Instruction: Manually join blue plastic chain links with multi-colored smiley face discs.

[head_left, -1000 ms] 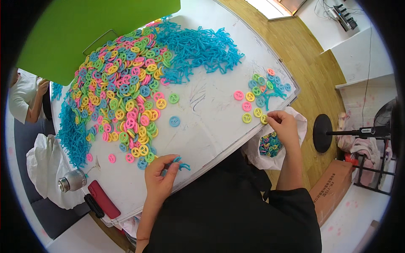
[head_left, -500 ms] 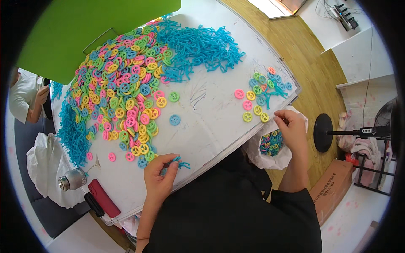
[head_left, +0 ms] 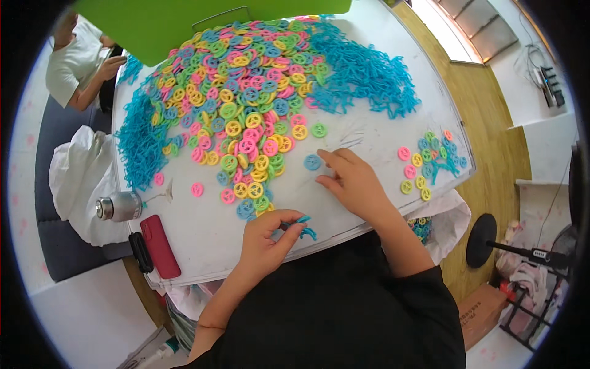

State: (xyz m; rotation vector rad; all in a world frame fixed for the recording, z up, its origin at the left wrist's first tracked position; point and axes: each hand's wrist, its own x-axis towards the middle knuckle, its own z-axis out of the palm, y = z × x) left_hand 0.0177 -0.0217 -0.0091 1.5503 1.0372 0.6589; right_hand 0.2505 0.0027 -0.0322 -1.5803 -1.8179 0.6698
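A white table (head_left: 203, 240) carries a wide pile of coloured wheels (head_left: 246, 80), with a heap of blue pieces (head_left: 375, 80) at its right. The right hand (head_left: 356, 184) hangs over the table, its fingers parted and gripping nothing, just beside a lone blue wheel (head_left: 312, 162). Near the front edge, the left hand (head_left: 267, 243) pinches a small blue piece (head_left: 311, 234) between thumb and fingers.

Smooth plastic wheels (head_left: 251, 94), metal flask (head_left: 125, 206)
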